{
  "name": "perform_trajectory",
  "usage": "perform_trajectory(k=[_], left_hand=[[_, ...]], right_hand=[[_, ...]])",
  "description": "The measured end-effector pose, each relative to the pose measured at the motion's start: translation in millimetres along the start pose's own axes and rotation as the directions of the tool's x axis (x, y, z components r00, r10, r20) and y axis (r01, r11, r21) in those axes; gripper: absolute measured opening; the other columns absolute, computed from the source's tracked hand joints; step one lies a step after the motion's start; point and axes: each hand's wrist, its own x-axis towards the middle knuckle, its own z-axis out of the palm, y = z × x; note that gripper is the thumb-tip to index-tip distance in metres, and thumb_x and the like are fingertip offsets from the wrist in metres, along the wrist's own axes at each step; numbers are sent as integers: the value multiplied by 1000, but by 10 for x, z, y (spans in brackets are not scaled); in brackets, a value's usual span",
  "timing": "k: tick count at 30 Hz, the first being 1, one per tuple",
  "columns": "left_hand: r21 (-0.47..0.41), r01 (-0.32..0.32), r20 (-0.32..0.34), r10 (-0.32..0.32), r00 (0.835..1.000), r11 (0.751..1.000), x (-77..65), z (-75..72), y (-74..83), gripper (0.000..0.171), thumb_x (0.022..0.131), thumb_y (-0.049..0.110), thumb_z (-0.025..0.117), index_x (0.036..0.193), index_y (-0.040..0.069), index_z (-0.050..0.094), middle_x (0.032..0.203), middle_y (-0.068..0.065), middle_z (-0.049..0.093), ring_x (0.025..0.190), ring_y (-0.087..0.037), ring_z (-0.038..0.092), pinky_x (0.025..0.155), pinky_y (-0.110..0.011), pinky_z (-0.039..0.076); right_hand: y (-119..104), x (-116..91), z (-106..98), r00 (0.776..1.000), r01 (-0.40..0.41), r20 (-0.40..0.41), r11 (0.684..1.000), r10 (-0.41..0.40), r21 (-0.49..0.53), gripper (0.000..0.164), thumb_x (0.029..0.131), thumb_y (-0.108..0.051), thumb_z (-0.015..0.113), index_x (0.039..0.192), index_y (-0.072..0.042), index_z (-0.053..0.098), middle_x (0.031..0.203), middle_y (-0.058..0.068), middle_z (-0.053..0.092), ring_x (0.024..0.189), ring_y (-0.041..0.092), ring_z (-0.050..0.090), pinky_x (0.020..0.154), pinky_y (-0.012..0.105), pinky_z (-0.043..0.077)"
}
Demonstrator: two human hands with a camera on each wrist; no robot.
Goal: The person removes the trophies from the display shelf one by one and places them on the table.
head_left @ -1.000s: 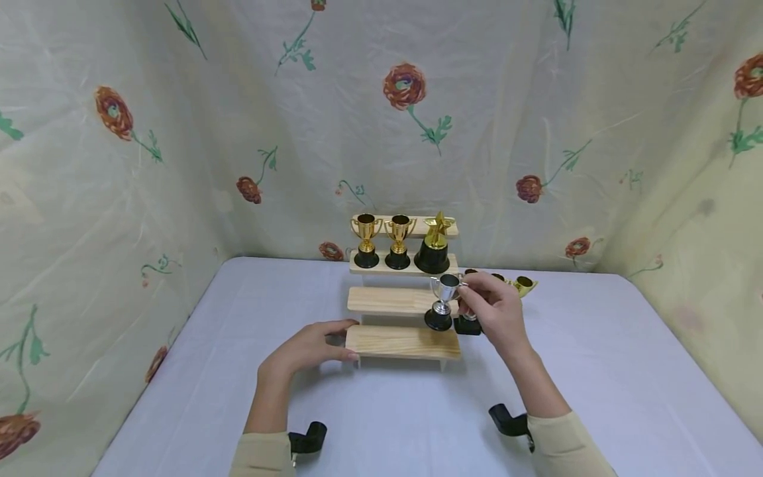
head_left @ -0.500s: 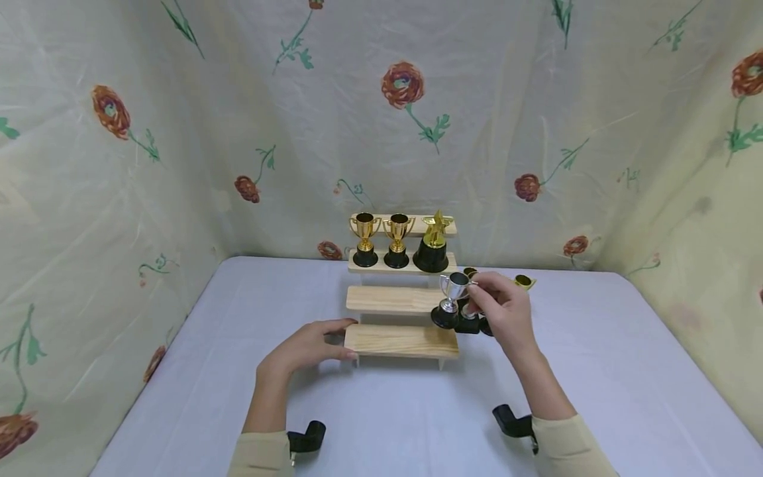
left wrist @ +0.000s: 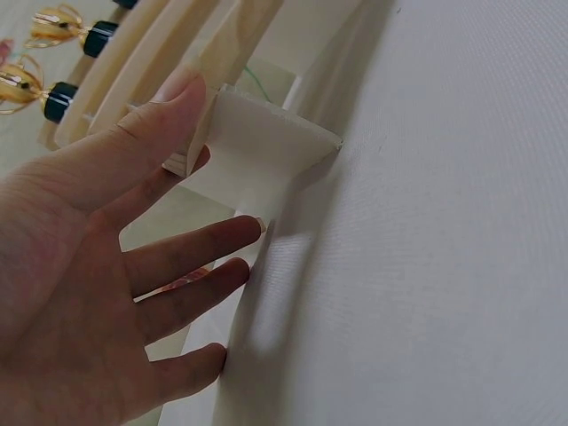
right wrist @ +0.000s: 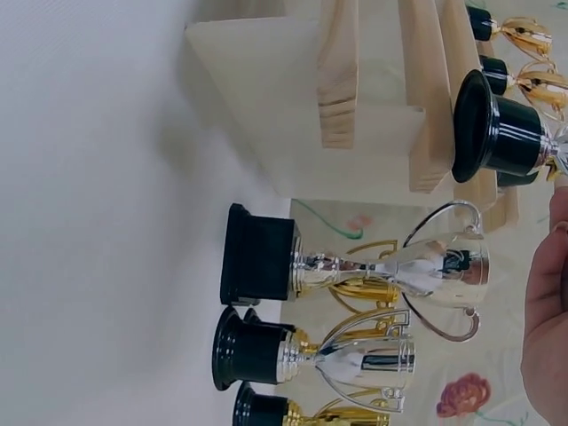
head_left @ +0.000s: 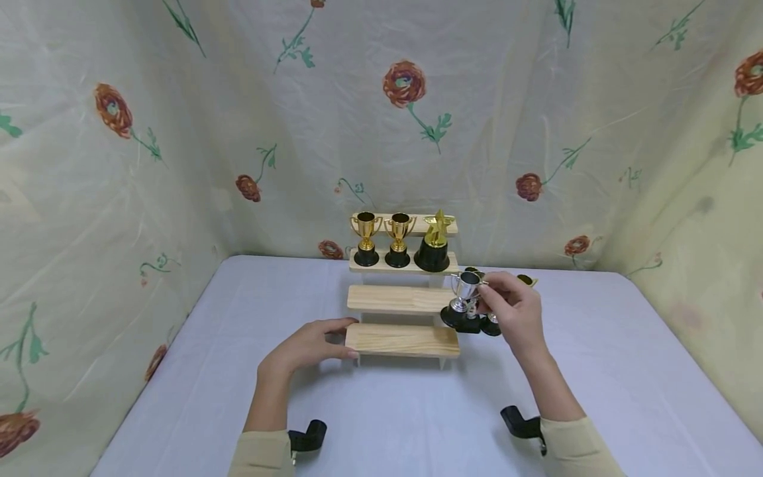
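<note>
Head view: on the pale table (head_left: 393,417), the tiered wooden stand (head_left: 402,340) wants steadying by the left hand (head_left: 306,346), pinching its near left end, while the right hand (head_left: 515,311) should clear the standing trophies (right wrist: 342,268) and level the slightly tilted silver cup (head_left: 463,295) it pinches by one handle beside the stand's right end.

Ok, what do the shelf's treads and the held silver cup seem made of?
Treads: pale wood, smooth, by the visible grain. Cup: shiny silver finish, by its highlights; metal or plated plastic unclear. Its black base: glossy, reflecting light; perhaps plastic.
</note>
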Motion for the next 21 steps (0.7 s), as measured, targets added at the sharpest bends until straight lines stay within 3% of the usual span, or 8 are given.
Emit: perform_trajectory(k=[3, 9, 21], left_hand=[[1, 1, -2, -1, 1000, 1000, 5, -1, -8, 66, 76, 45, 83, 137, 37, 59, 138, 4, 61, 136, -23, 48, 112, -54, 38], [-1, 3, 1, -3, 1000, 1000, 7, -1, -12, 66, 76, 45, 83, 137, 37, 59, 139, 5, 60, 137, -22, 47, 112, -54, 38], [-1, -4, 12, 4, 1000, 1000, 5, -2, 2, 65, 77, 45, 83, 137, 37, 59, 135, 5, 62, 134, -21, 49, 112, -52, 38]], right_hand=[[33, -3, -21, 1000, 20, -1, 1000, -20, 6, 7, 93, 6, 61, 97, 10, 65, 78, -2, 65, 60, 14, 60, 58, 20, 56], [250, 14, -74, 999, 23, -26, 999, -22, 25, 8, 92, 7, 61, 99, 9, 66, 78, 9, 66, 58, 7, 58, 55, 18, 54], [373, 26, -170, 999, 28, -31, 999, -28, 20, 11, 94, 0, 63, 102, 6, 67, 78, -5, 66, 58, 10, 59, 55, 19, 55]])
